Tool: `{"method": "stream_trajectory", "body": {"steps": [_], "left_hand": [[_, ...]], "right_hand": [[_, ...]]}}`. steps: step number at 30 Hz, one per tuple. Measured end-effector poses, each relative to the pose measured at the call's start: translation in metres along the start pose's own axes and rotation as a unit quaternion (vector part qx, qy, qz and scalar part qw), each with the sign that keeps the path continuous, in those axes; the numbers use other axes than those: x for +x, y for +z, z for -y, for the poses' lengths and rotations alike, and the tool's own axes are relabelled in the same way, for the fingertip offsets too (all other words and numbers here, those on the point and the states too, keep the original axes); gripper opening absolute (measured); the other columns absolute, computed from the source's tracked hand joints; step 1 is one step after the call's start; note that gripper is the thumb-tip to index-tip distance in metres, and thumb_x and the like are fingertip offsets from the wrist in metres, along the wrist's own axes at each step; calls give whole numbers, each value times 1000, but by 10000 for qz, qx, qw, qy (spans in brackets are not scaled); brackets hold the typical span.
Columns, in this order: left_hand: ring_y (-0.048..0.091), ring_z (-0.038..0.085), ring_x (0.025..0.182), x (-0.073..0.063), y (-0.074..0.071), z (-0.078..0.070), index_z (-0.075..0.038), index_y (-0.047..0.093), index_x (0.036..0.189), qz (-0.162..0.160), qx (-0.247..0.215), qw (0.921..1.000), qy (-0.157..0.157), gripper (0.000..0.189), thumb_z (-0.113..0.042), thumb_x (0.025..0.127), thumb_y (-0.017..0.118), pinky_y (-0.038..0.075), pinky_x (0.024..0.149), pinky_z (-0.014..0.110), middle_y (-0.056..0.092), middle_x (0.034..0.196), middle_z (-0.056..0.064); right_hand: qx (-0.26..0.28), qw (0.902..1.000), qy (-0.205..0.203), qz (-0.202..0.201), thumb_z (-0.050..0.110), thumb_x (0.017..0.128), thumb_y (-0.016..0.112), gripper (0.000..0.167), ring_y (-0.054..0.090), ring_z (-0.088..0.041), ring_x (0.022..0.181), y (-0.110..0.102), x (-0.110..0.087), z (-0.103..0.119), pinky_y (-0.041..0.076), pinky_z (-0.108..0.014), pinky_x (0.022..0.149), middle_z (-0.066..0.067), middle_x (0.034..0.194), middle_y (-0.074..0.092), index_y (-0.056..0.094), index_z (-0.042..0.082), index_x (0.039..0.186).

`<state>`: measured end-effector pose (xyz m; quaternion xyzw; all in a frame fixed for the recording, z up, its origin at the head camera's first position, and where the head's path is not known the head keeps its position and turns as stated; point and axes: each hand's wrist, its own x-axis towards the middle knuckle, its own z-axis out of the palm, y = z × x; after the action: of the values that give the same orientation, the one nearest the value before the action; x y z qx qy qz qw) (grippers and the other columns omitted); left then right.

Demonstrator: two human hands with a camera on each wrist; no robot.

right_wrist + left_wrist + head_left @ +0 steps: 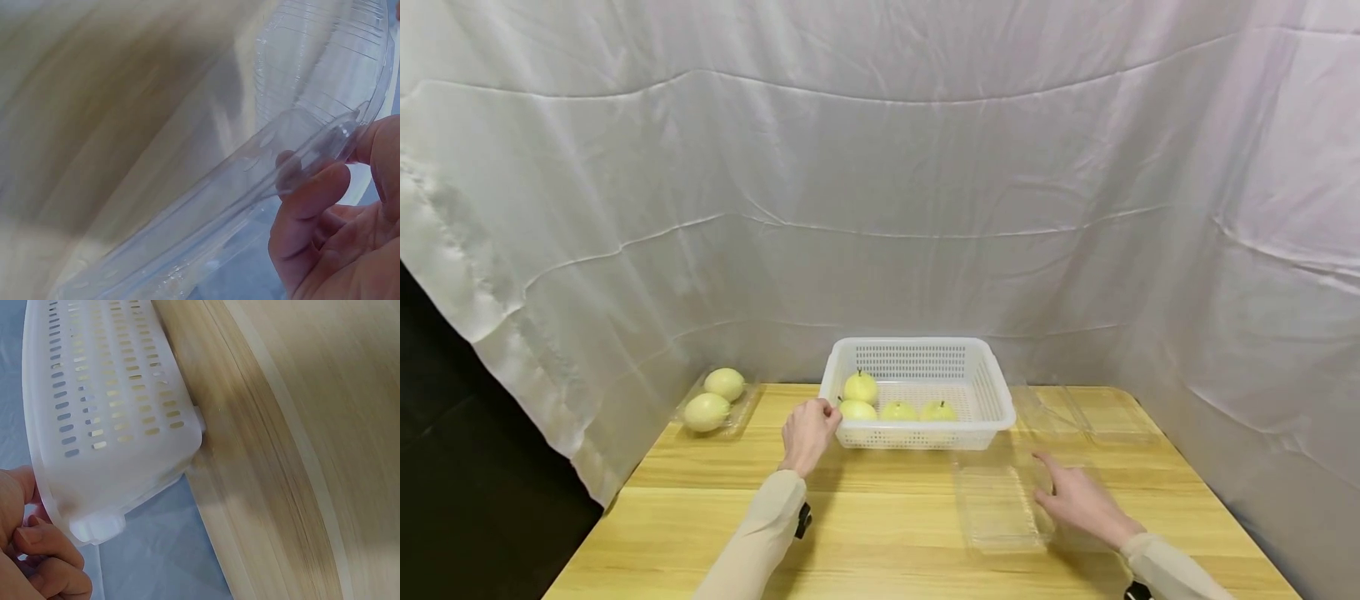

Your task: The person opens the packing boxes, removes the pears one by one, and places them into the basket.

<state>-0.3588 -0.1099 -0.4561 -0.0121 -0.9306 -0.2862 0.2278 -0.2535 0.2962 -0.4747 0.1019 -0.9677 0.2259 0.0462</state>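
Pinches, on the desk (880, 525), 1 white basket (925, 426) by its near left corner with left grip (808, 433) and 1 clear container (1000, 508) by its edge with right grip (1081, 500). Leaves see-through plastic (1116, 414) at right too faint to count. Shows 4 fruits (861, 387) partly hidden in basket, 2 pale ovals (706, 412) at left.

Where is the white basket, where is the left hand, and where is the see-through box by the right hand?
White basket (917, 437), head view: on its front wall.
Left hand (807, 435), head view: on the back of the hand.
See-through box (997, 506), head view: on its left part.
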Motion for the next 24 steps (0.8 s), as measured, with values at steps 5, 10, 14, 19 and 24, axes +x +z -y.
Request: {"method": "stream_trajectory", "body": {"steps": [5, 10, 14, 19, 24], "left_hand": [[50, 17, 54, 0, 0, -1, -15, 65, 65, 3, -1, 10000, 15, 19, -17, 84, 62, 37, 47, 30, 60, 62, 0], [48, 17, 53, 0, 1, -1, -16, 62, 62, -5, 5, 10000, -40, 23, -17, 85, 62, 36, 47, 29, 58, 60, 0], [48, 17, 53, -1, 1, -1, -16, 61, 62, -36, 3, 10000, -80, 24, -17, 85, 62, 35, 47, 29, 57, 59, 0], [47, 16, 52, -1, 1, -1, -15, 61, 61, -47, -20, 10000, -59, 24, -17, 85, 61, 35, 46, 29, 57, 59, -1], [47, 16, 52, -1, 2, -1, -16, 60, 61, 2, -24, 10000, -62, 25, -17, 85, 61, 35, 47, 29, 56, 58, -1]], "right_hand": [[-144, 9998, 143, 48, 19, 89, 64, 61, 38, -5, 47, -9, -8, -19, 34, -24, 44, 5, 58, 45, 42, 0, 143], [-353, 9991, 197, 100, 20, 89, 66, 60, 47, -9, 56, -21, -11, -39, 39, -28, 48, 3, 65, 53, 43, -1, 141], [-495, 9983, 253, 153, 22, 89, 67, 60, 55, -11, 65, -33, -13, -53, 46, -34, 55, 1, 73, 61, 45, -3, 139], [-641, 9972, 335, 181, 25, 90, 66, 61, 59, -13, 70, -44, -17, -71, 50, -39, 61, -1, 79, 65, 45, -3, 140], [-714, 9949, 582, 407, 30, 91, 65, 62, 64, -20, 78, -51, -16, -87, 52, -48, 66, -8, 93, 70, 45, 1, 141]]}}
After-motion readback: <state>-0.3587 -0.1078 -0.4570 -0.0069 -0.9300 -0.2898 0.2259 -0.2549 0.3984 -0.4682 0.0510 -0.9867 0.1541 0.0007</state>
